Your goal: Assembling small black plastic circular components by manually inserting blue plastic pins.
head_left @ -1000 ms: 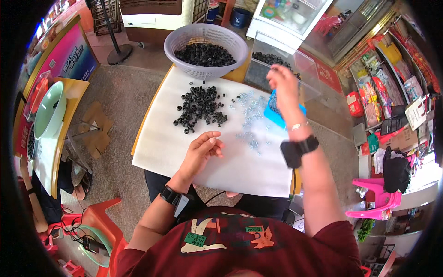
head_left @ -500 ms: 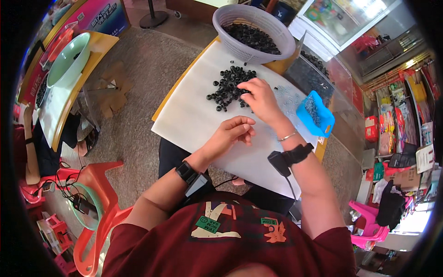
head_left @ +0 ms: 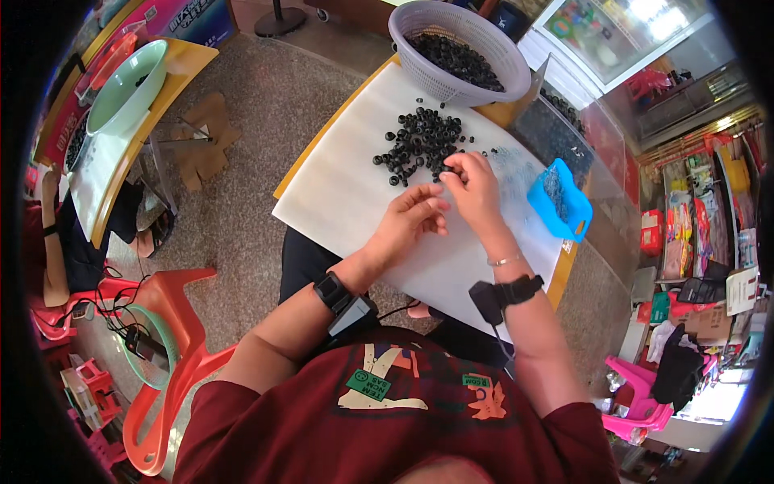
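Observation:
A loose pile of small round black parts [head_left: 427,133], some ring-like, lies on the white tabletop [head_left: 330,173]. My right hand [head_left: 477,194] is at the pile's near right edge, thumb and forefinger pinched on one small black part [head_left: 446,170]. Just left of it, my left hand [head_left: 409,224] hovers over the table with curled fingers, thumb close to the forefinger; what they hold, if anything, is too small to make out. Tiny pale bits [head_left: 509,171] are scattered right of my right hand. Beside them a blue plastic tray [head_left: 574,211] contains more small bits.
A lilac mesh basket [head_left: 516,83] full of black parts stands at the table's far end. A clear-sided bin [head_left: 556,133] adjoins the right side. To the left are a red plastic chair [head_left: 181,323] and another table with a pale green basin [head_left: 121,101], where another person sits.
My right hand has drawn back from the pile toward my left hand, fingertips now pinching a black part. My left hand stays nearly in place. The view has shifted slightly.

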### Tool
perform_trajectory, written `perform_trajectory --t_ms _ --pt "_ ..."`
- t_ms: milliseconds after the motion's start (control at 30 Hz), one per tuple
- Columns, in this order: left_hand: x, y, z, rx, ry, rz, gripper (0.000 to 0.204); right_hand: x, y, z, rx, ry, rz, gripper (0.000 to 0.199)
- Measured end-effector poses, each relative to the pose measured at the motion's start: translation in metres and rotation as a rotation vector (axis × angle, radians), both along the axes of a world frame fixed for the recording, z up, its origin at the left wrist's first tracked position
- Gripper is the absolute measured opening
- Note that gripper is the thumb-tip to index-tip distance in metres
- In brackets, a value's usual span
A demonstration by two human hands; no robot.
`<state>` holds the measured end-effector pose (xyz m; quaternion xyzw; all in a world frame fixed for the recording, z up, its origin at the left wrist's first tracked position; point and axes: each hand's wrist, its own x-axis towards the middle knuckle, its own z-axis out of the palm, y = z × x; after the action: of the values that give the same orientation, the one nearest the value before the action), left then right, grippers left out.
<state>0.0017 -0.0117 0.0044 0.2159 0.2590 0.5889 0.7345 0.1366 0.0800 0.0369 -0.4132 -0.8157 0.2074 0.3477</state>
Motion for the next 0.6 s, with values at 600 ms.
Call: perform_trajectory --t_ms 600 --pt "0.007 -0.001 0.003 0.036 0.254 0.042 0.018 0.016 -0.079 -0.002 -0.111 0.345 -0.097 0.017"
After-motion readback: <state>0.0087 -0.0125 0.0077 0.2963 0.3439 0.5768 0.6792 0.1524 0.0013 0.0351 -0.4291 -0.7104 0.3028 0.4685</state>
